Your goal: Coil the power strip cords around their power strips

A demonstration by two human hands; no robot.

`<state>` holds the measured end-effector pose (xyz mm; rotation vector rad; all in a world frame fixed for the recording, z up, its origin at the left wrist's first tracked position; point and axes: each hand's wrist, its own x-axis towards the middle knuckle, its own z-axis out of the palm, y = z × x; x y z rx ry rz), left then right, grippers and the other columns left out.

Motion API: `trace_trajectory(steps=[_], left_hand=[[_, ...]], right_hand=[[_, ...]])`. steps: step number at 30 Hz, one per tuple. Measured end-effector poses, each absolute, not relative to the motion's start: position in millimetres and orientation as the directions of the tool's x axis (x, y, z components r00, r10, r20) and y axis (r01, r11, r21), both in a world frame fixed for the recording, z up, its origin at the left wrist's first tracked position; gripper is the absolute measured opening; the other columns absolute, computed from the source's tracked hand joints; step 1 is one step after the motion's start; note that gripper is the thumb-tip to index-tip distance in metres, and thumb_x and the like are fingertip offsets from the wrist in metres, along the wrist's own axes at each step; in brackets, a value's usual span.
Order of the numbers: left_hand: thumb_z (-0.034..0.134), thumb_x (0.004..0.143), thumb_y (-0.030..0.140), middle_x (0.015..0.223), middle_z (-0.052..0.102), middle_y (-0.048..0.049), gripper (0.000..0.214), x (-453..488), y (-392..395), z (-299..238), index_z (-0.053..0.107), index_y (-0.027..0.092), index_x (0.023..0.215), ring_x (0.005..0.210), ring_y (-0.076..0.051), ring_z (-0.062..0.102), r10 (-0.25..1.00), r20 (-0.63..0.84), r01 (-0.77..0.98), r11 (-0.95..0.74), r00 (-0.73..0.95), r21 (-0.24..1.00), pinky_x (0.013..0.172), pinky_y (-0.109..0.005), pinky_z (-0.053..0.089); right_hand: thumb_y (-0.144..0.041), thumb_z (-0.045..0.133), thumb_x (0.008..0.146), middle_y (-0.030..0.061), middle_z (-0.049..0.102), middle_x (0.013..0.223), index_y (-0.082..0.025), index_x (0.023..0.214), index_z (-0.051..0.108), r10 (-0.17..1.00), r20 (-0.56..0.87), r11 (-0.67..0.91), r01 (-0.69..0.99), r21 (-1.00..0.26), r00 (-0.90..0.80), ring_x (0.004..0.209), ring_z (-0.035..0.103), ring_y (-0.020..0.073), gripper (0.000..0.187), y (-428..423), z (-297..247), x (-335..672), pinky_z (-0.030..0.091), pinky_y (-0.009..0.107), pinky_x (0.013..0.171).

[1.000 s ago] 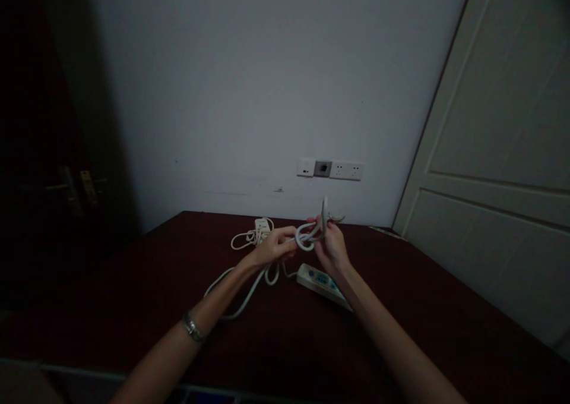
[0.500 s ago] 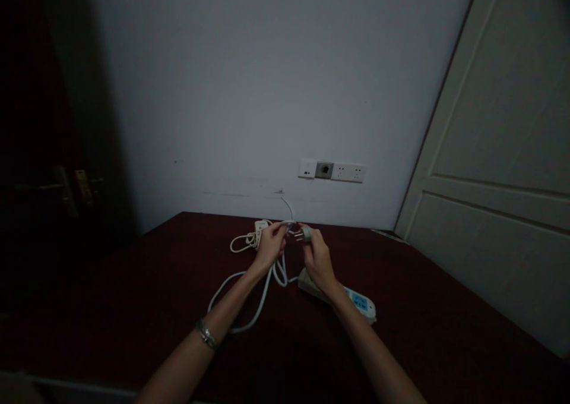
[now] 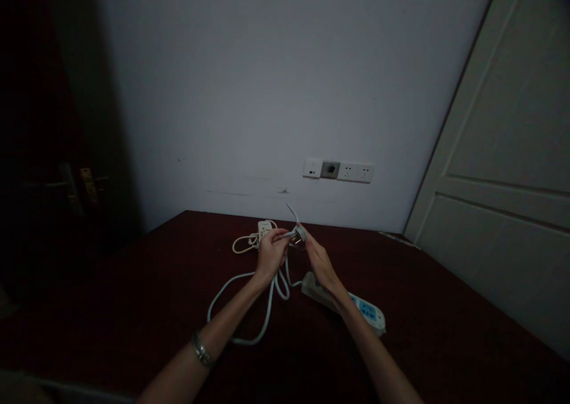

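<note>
Above a dark red table (image 3: 423, 309), my left hand (image 3: 271, 255) is closed round the grey-white cable (image 3: 249, 297) of a power strip, just behind its plug (image 3: 301, 233). My right hand (image 3: 318, 260) pinches the plug from the other side. The cable hangs in loops below my left hand and curves over the table. The white power strip (image 3: 365, 312) with blue switches lies on the table under my right forearm. A bracelet (image 3: 200, 350) sits on my left wrist.
A second small white power strip with a coiled cord (image 3: 260, 233) lies near the wall. Wall sockets (image 3: 338, 170) are mounted above the table. A pale door (image 3: 512, 172) stands at the right, a dark door with a handle (image 3: 66, 184) at the left.
The loop held up between my hands a second ago has been undone. The plug is now between my hands, and the power strip shows further right.
</note>
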<state>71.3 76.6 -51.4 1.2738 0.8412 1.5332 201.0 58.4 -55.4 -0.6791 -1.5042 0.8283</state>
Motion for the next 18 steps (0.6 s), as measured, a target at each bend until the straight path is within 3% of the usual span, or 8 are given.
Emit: trace_trajectory(steps=[5,9,14,18], left_hand=[[0.054,0.074,0.033,0.048,0.049,0.0045,0.027,68,77,-57,0.057,0.011,0.089,0.031,-0.006,0.038,0.911,0.407,-0.143,-0.395,0.063,0.907,0.032,-0.017,0.025],[0.048,0.082,0.038,0.050,0.054,0.0030,0.029,66,78,-59,0.054,0.013,0.095,0.030,-0.007,0.040,0.887,0.420,-0.001,-0.428,0.189,0.904,0.031,-0.016,0.026],[0.042,0.084,0.047,0.040,0.046,0.0065,0.030,66,71,-54,0.049,0.018,0.084,0.027,-0.008,0.039,0.889,0.418,0.006,-0.426,0.186,0.905,0.028,-0.016,0.024],[0.044,0.082,0.045,0.037,0.042,0.0063,0.031,66,72,-47,0.052,0.015,0.075,0.026,-0.008,0.034,0.949,0.285,-0.047,-0.281,0.137,0.958,0.028,-0.017,0.022]], right_hand=[[-0.052,0.053,0.078,0.0022,0.054,0.126,-0.025,0.119,0.057,0.854,0.513,0.503,-0.107,-0.857,-0.090,0.122,0.042,0.0221,0.049,56,-55,208,0.024,0.040,0.106],[-0.052,0.052,0.079,0.0020,0.057,0.123,-0.028,0.117,0.058,0.847,0.519,0.516,-0.062,-0.855,-0.113,0.119,0.044,0.0218,0.046,56,-60,216,0.022,0.040,0.106],[-0.052,0.048,0.081,0.0026,0.062,0.114,-0.027,0.115,0.060,0.851,0.497,0.489,-0.089,-0.868,-0.171,0.112,0.049,0.0225,0.044,53,-62,215,0.027,0.042,0.103],[-0.052,0.052,0.078,0.0025,0.067,0.095,-0.024,0.106,0.065,0.867,0.479,0.454,-0.178,-0.873,-0.135,0.095,0.056,0.0218,0.042,52,-61,210,0.036,0.038,0.094]])
